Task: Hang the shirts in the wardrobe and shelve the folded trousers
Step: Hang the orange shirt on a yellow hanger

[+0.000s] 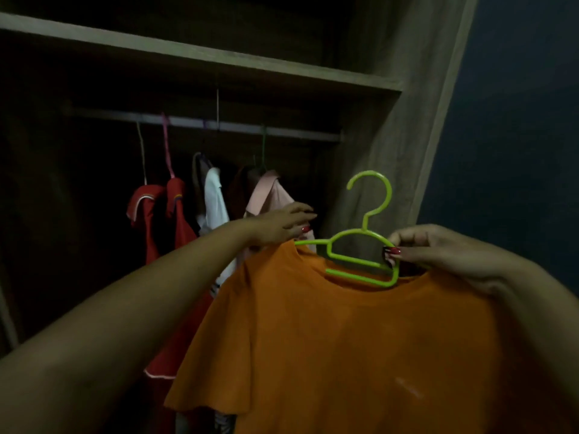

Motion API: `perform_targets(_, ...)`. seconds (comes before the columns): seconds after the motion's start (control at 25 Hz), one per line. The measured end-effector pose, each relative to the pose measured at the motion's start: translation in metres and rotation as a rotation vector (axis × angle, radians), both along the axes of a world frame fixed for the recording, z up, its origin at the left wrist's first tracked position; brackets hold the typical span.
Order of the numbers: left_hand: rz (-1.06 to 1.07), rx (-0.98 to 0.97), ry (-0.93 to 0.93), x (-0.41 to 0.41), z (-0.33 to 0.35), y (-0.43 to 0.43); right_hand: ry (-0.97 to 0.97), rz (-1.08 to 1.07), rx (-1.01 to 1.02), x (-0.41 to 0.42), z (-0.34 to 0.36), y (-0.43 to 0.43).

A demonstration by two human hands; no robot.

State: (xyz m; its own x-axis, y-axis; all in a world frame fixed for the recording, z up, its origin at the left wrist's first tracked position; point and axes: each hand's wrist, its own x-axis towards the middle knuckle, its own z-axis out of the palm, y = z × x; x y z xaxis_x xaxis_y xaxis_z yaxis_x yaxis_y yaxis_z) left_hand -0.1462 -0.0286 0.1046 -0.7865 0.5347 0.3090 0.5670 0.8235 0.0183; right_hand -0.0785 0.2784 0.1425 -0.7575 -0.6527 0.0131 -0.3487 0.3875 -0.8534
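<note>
In the wardrobe (pixel 391 136), the rail (pixel 200 123) already carries a red garment (pixel 169 214), a white shirt (pixel 216 198) and a pink shirt (pixel 269 192). The left hand (pixel 282 223) reaches to the left shoulder of the orange shirt (pixel 344 339); whether its fingers pinch anything I cannot tell. That shirt sits on a green hanger (pixel 365 222), held in front of the wardrobe with its hook free of the rail. The right hand (pixel 438 249) has its fingers (pixel 407 238) curled round the hanger's right end. So this shirt is dressed but not yet hung. No trousers are in view.
</note>
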Motion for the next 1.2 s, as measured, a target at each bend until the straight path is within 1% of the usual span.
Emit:
perform_targets(0.04, 0.015, -0.059, 0.064, -0.005, -0.004, -0.002, -0.055, -0.031, -0.017, 0.002, -0.001, 0.005)
perform_targets(0.16, 0.165, -0.075, 0.231, -0.002, -0.013, -0.037, -0.198, -0.097, -0.056, 0.004, 0.0, 0.021)
perform_targets(0.24, 0.265, -0.161, 0.258, 0.0, -0.021, -0.072, -0.296, -0.134, -0.101, -0.001, 0.006, 0.024)
perform_targets(0.28, 0.318, -0.165, 0.269, 0.001, -0.024, -0.091, -0.33, -0.17, -0.13, -0.004, 0.01, 0.02)
perform_targets(0.32, 0.395, -0.098, 0.267, 0.005, -0.025, -0.106, -0.345, -0.207, -0.159, -0.01, 0.015, 0.013)
perform_targets(0.36, 0.432, -0.073, 0.269, 0.005, -0.03, -0.117, -0.346, -0.246, -0.194, -0.015, 0.02, 0.003)
perform_targets(0.4, 0.48, 0.033, 0.243, 0.006, -0.033, -0.127, -0.332, -0.28, -0.236, -0.022, 0.025, -0.01)
perform_targets(0.44, 0.391, 0.024, 0.273, 0.008, -0.033, -0.132, -0.307, -0.311, -0.281, -0.028, 0.031, -0.025)
perform_targets(0.48, 0.315, 0.038, 0.204, 0.013, -0.031, -0.127, -0.262, -0.339, -0.323, -0.036, 0.036, -0.039)
perform_targets(0.52, 0.257, -0.003, 0.231, 0.015, -0.03, -0.124, -0.206, -0.362, -0.361, -0.044, 0.042, -0.056)
perform_targets(0.6, 0.234, 0.026, 0.22, 0.034, -0.025, -0.111, -0.09, -0.407, -0.436, -0.066, 0.054, -0.088)
perform_targets(0.68, 0.247, 0.143, 0.321, 0.043, -0.021, -0.102, 0.003, -0.439, -0.489, -0.09, 0.062, -0.117)
perform_targets(0.76, 0.238, 0.242, 0.318, 0.049, -0.019, -0.094, 0.038, -0.482, -0.528, -0.118, 0.066, -0.138)
perform_targets(0.88, 0.271, 0.353, 0.289, 0.05, -0.016, -0.089, 0.018, -0.562, -0.571, -0.152, 0.063, -0.159)
perform_targets(0.96, 0.327, 0.406, 0.253, 0.049, -0.021, -0.091, -0.025, -0.601, -0.581, -0.171, 0.053, -0.17)
perform_targets(1.0, 0.322, 0.422, 0.238, 0.05, -0.024, -0.091, -0.053, -0.612, -0.595, -0.179, 0.049, -0.175)
perform_targets(1.12, 0.313, 0.461, 0.214, 0.054, -0.03, -0.092, -0.109, -0.58, -0.694, -0.203, 0.042, -0.188)
perform_targets(1.2, 0.318, 0.454, 0.214, 0.057, -0.035, -0.089, -0.137, -0.547, -0.702, -0.215, 0.037, -0.194)
